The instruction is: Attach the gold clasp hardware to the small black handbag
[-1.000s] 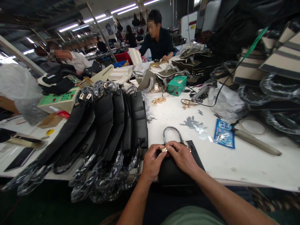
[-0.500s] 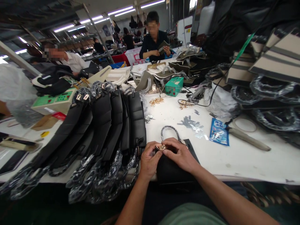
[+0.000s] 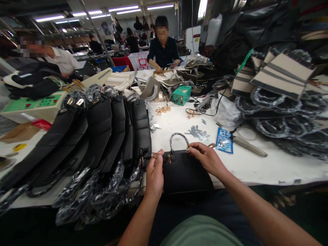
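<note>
Around the black bag, my left hand at ten o'clock and right hand at one pinch gold-coloured fittings, best held lightly.

The bag is all black, and its clasp is shiny gold. The counter is white with a few dark smudges. The box at the far side is green with a red dot. The packet on the right is blue with white marks. The stacked pieces at the far right have beige and dark gray stripes. The little flat plates are silver-gray.
</note>
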Available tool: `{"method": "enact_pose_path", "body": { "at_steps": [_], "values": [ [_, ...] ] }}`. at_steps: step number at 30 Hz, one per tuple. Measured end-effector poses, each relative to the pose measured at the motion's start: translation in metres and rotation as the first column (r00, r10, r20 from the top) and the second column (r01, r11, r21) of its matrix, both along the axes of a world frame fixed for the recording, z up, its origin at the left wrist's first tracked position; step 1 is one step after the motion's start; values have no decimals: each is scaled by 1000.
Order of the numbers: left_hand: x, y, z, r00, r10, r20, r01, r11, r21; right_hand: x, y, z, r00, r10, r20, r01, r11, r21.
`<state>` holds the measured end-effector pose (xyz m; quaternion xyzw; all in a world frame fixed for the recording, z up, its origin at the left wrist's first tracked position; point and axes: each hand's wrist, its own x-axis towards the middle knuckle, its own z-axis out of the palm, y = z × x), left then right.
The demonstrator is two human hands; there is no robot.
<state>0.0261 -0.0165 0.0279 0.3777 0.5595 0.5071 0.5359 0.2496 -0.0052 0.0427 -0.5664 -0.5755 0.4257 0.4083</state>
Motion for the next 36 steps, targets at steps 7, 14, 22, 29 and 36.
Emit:
{"method": "enact_pose_path", "body": {
  "at_steps": [7,14,22,29,36],
  "values": [
    [11,8,13,945,-23,327,77,985,-153,11,9,0,948,210,237,-247,959,138],
    [21,18,12,864,-63,500,249,915,-316,28,16,18,802,397,446,-492,863,118],
    [36,17,21,737,2,676,297,898,-326,39,14,20,751,365,550,-499,860,110],
    [33,19,8,719,-2,695,324,886,-333,42,18,16,734,367,571,-500,861,89],
    [33,18,3,681,26,732,366,854,-371,37,22,15,672,383,634,-544,836,72]
  ]
}}
